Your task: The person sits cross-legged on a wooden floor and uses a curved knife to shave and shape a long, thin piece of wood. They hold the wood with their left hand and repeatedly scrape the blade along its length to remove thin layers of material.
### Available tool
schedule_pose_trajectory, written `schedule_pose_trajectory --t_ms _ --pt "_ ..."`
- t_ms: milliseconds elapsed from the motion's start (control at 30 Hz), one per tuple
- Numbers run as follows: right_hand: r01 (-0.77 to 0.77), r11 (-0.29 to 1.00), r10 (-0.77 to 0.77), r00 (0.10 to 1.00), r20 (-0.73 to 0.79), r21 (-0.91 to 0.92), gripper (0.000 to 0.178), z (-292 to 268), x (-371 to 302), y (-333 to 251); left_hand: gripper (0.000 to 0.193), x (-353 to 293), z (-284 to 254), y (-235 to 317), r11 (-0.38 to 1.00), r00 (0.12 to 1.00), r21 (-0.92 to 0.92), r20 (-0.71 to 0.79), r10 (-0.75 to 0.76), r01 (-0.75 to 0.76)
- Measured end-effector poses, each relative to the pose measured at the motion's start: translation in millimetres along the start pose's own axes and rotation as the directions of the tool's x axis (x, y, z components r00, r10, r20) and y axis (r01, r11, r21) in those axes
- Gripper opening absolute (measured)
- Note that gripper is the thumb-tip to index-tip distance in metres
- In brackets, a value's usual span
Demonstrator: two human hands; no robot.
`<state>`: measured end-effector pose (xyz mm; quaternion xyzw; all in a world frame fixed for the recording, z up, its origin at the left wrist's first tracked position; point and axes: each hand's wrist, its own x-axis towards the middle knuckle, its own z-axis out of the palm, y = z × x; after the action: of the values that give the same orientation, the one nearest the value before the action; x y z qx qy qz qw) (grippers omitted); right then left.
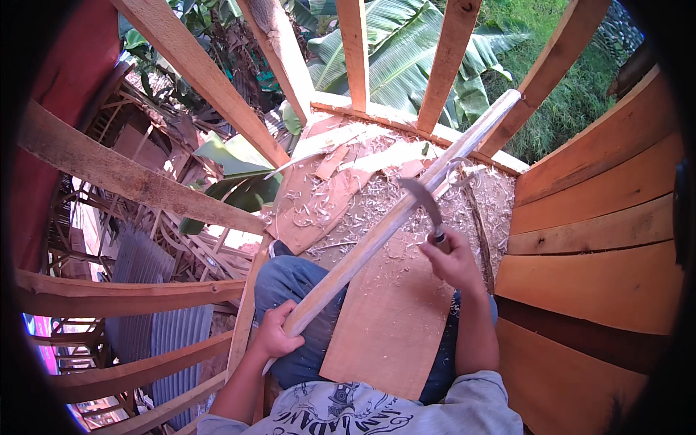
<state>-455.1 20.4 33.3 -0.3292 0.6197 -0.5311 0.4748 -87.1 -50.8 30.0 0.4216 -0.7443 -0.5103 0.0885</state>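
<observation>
A long, pale wooden pole (388, 227) runs slantwise from my lap up to the far right, its far end by the wooden slats. My left hand (278, 330) is wrapped round its near end, over my left thigh. In my right hand (455, 259) is a sickle (428, 204) with a dark curved blade and a short handle. The blade's tip points left, over or beside the middle of the pole; whether it touches the wood I cannot tell. A flat wooden board (391, 319) lies between my legs, below the pole.
Curled wood shavings (348, 203) litter the floor ahead. Upright slats (353, 54) stand along the far side and more (138, 177) along the left. Wide planks (594, 225) wall the right side. A thin dark stick (478, 225) lies near my right hand. Banana leaves (391, 51) hang outside.
</observation>
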Motion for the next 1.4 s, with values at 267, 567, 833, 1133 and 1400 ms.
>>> schedule_pose_trajectory --t_ms 267,567,833,1133,1400 --pt "0.155 0.969 -0.219 0.897 -0.383 -0.193 0.018 3 7 1 0.037 0 1 -3 1.0 1.0 -0.03 0.004 -0.005 0.005" --pt "0.205 0.867 -0.242 0.97 -0.025 -0.455 0.02 3 -10 -24 0.036 2 -5 1 1.0 0.999 0.001 0.033 0.004 -0.004" --pt "0.065 0.974 -0.088 0.991 -0.099 -0.218 0.018 -44 15 -23 0.034 2 -4 -2 0.996 0.998 -0.087 0.044 -0.032 0.036" --pt "0.198 0.805 -0.423 0.852 -0.307 -0.559 0.02 -22 14 -13 0.038 0 -5 -12 0.984 0.99 -0.143 0.109 -0.093 0.108" --pt "0.239 0.834 -0.079 0.944 0.321 -0.497 0.023 0 -1 -34 0.038 1 -5 -13 0.989 0.991 -0.113 0.102 -0.088 0.099"
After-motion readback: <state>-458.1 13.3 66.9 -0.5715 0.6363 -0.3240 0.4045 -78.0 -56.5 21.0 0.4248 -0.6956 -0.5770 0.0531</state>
